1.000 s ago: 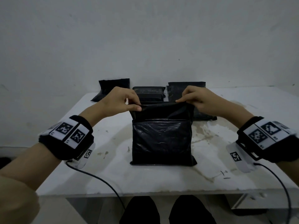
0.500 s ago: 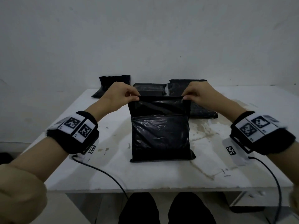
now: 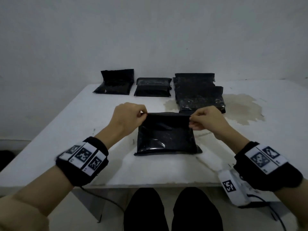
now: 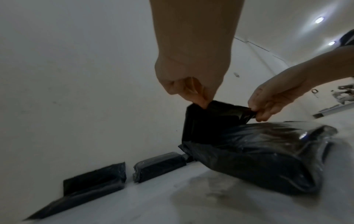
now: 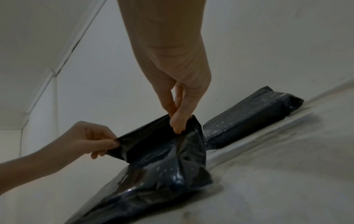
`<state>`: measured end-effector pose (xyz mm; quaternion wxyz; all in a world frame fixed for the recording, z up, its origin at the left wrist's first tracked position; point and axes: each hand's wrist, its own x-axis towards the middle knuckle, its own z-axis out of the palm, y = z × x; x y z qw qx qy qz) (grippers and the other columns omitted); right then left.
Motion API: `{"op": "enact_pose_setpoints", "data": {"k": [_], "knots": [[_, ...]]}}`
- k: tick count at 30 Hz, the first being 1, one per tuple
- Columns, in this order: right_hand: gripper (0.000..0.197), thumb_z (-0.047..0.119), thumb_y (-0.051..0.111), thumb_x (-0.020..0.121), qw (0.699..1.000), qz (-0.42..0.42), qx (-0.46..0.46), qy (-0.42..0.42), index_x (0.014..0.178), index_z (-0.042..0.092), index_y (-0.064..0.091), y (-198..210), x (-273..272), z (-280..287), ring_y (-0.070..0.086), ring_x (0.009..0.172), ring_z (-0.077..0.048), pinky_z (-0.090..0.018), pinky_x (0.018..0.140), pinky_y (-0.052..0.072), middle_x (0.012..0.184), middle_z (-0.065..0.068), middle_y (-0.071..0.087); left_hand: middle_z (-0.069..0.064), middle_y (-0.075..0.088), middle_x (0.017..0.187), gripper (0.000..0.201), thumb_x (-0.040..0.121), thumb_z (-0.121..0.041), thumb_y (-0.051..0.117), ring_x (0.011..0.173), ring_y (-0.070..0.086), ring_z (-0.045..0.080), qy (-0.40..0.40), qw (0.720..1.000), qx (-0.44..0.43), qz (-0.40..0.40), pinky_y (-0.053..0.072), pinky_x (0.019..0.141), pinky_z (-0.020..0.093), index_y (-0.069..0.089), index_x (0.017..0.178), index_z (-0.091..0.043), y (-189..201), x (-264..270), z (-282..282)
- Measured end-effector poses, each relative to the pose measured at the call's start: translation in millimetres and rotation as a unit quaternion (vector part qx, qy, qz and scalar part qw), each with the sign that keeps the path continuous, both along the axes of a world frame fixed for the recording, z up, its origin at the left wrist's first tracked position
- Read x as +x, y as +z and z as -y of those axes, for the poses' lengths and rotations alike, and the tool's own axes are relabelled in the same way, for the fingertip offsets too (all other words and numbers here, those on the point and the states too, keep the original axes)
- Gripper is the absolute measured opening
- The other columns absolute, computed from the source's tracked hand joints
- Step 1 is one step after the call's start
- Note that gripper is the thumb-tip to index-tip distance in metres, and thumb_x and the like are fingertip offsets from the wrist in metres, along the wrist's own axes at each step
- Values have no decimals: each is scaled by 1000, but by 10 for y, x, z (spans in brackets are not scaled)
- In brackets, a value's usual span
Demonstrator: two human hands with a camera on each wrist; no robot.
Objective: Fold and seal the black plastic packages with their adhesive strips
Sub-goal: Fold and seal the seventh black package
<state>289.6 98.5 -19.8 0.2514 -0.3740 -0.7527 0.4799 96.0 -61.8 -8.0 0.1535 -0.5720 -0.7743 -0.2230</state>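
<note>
Both hands pinching flap (image 3: 168, 116) corners, left hand (image 3: 128, 117) and right hand (image 3: 208, 121) level, package (image 3: 166, 137) body lying nearer; fold toward self probably.

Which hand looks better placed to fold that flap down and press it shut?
Neither clearly. The left hand and right hand each pinch one top corner of the flap, raised above the package. It probably takes both hands, lowering together.
</note>
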Motion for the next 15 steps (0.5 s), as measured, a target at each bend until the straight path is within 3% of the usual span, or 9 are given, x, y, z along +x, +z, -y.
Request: {"op": "enact_pose_setpoints", "data": {"k": [2,8,12,15], "knots": [[14,1,59,87,1000,-19,-20,1,75,3,65,-41,48,33,66,55,-9,-17,54,55,75,-16,67,3,71,84,19,89,-19,56,79,62,23,-5,1000,-19,4,41,70,29,72,96,-12,20,60,40],[11,10,63,87,997,-3,-68,27,85,1,68,-66,200,168,67,75,-15,-17,66,57,81,-14,68,6,68,97,24,93,-20,47,88,59,23,-4,982,-187,-35,47,78,32,67,105,-13,-64,251,224],[13,13,63,86,999,19,-42,19,88,1,70,-122,303,319,66,75,-13,-14,67,55,80,-10,68,6,64,102,26,97,-19,39,91,59,23,13,974,-219,-60,43,75,29,62,107,-13,-230,425,376],[14,14,63,87,1000,12,-19,7,87,2,72,-202,401,448,66,75,-12,-14,68,54,79,-7,68,7,60,107,30,98,-18,38,93,59,25,5,983,-183,-21,46,76,31,62,113,-8,-396,541,518]]}}
